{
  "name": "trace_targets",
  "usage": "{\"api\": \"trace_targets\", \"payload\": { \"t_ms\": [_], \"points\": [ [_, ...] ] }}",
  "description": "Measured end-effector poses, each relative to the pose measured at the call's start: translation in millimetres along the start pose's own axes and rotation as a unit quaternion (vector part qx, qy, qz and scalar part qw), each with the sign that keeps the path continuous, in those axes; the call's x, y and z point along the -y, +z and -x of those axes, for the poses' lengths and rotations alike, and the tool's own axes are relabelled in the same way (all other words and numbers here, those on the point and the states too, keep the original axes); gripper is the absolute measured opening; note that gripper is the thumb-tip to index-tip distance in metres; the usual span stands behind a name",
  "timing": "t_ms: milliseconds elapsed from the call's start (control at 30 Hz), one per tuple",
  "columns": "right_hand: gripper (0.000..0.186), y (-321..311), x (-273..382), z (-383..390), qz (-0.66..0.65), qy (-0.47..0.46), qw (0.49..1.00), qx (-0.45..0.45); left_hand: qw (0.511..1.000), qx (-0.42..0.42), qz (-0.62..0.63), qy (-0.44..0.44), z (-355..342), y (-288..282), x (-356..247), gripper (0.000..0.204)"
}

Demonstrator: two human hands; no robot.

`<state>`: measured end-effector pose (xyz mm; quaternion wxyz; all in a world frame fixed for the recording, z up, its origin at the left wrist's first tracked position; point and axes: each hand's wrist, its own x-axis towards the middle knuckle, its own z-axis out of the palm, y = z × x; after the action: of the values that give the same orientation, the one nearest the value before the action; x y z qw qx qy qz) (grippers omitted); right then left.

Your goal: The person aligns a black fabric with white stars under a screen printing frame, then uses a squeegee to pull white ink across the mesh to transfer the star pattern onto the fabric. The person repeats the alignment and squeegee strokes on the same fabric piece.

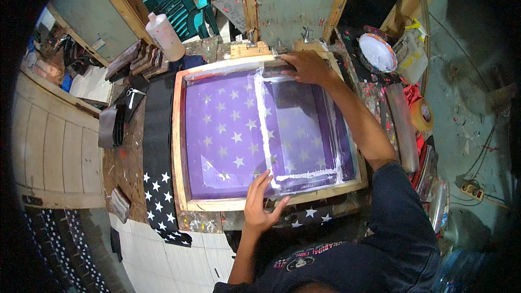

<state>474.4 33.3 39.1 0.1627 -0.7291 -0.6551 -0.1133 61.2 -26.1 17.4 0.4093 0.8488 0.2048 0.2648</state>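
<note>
A screen-printing frame [217, 205] of pale wood lies on the workbench before me, its purple mesh [217, 154] patterned with stars. White ink [263, 114] runs in a long streak across the mesh, and another band of it crosses near the lower right. At the frame's near side my left hand [260, 206] has its fingers and thumb apart, the fingertips at the end of the white streak. My right hand [308, 68] reaches to the far rail, fingers stretched out over it with nothing visibly held. Whether its fingertips press on the wood I cannot tell.
Black fabric with white stars [157, 195] hangs over the bench's left part. Beyond it stand a plastic bottle [167, 39] and a green chair [176, 11]. Metal hinge clamps [251, 46] sit behind the frame. To the right are a white-smeared tub [377, 52] and a tape roll [421, 114].
</note>
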Motion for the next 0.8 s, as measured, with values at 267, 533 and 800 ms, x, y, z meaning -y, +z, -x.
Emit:
{"api": "trace_targets", "payload": {
  "t_ms": [267, 533, 800],
  "points": [
    [0.022, -63, 147, 134, -0.028, 0.025, 0.992, 0.123, 0.997, -0.068, 0.014, 0.013, 7, 0, 6, 0.069],
    [0.039, -83, 181, 178, -0.099, 0.030, 0.977, 0.185, 0.996, -0.061, 0.050, 0.036, 5, -2, 7, 0.065],
    [0.039, -101, 178, 167, -0.116, 0.051, 0.964, 0.235, 0.996, -0.065, 0.055, 0.031, 4, 0, 10, 0.066]
  ]
}}
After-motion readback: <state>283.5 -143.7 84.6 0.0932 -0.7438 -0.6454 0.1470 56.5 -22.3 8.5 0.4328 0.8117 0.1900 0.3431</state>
